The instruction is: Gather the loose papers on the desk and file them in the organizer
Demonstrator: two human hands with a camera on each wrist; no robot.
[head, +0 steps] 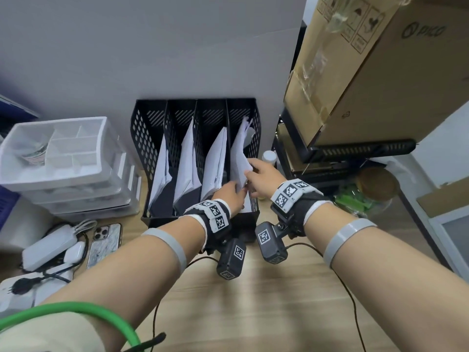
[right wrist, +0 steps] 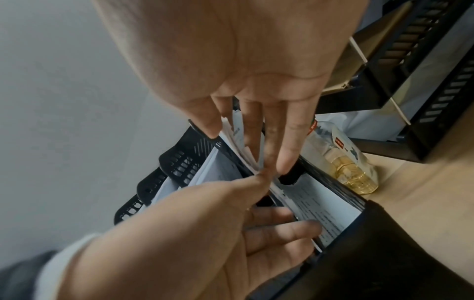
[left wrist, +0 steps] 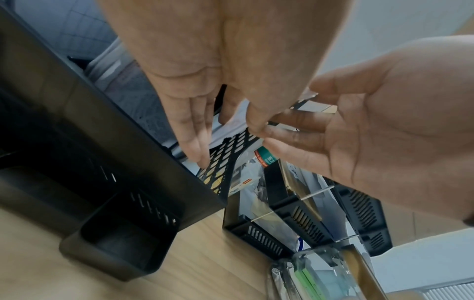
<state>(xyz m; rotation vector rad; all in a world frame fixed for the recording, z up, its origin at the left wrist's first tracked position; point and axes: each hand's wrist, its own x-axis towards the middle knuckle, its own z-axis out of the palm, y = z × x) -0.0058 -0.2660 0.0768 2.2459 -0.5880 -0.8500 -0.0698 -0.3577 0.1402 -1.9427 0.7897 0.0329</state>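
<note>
Inside organizer (head: 149, 138), papers (head: 215, 161) per slot

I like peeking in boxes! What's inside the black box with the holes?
The black perforated plastic organizer has four slots, each holding white paper sheets. Both hands, left hand and right hand, reach into the rightmost slot, hiding its bottom.

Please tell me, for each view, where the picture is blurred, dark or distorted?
Head view: evenly lit, edges bent by the wide lens, slight motion blur on the papers in the organizer. Left wrist view: organizer wall dark and soft, left hand very near and blurred. Right wrist view: dim, right hand large, printed text unreadable.
</note>
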